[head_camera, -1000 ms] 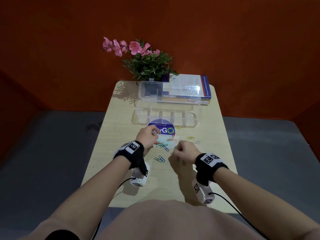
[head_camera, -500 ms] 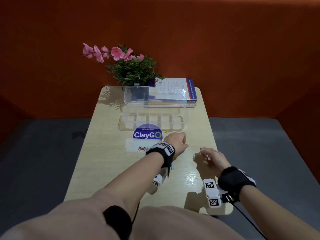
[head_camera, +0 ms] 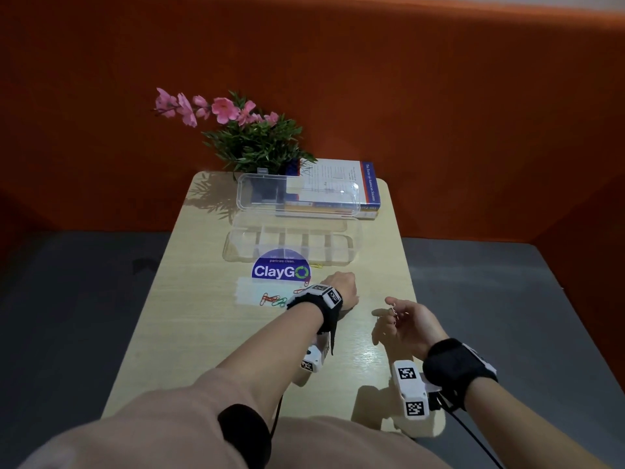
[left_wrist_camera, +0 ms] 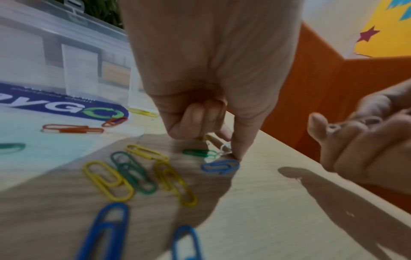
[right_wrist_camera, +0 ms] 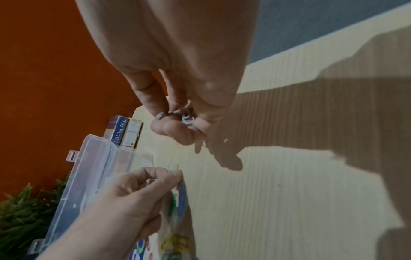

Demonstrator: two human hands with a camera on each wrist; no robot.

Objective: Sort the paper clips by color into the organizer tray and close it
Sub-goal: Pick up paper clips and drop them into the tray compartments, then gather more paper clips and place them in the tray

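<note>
The clear organizer tray [head_camera: 348,252] lies open at mid-table, its lid [head_camera: 297,194] standing up behind it. Loose colored paper clips [head_camera: 273,300] lie in front of it. In the left wrist view yellow clips [left_wrist_camera: 106,179], a green clip [left_wrist_camera: 133,173] and blue clips [left_wrist_camera: 220,166] are spread on the wood. My left hand [left_wrist_camera: 229,146] reaches right of center and pinches a white clip [left_wrist_camera: 225,149] against the table. My right hand [head_camera: 392,309] hovers beside it, palm turned up, fingers curled round a few white clips [right_wrist_camera: 187,120].
A potted plant with pink flowers [head_camera: 250,140] and a stack of books [head_camera: 338,187] stand at the table's far edge. A blue ClayGO sticker [head_camera: 280,270] lies before the tray. The table's right edge [head_camera: 411,282] is close to my right hand.
My left hand has crossed from the left of the clip pile to the right. My right hand has shifted right and turned palm up with its clips.
</note>
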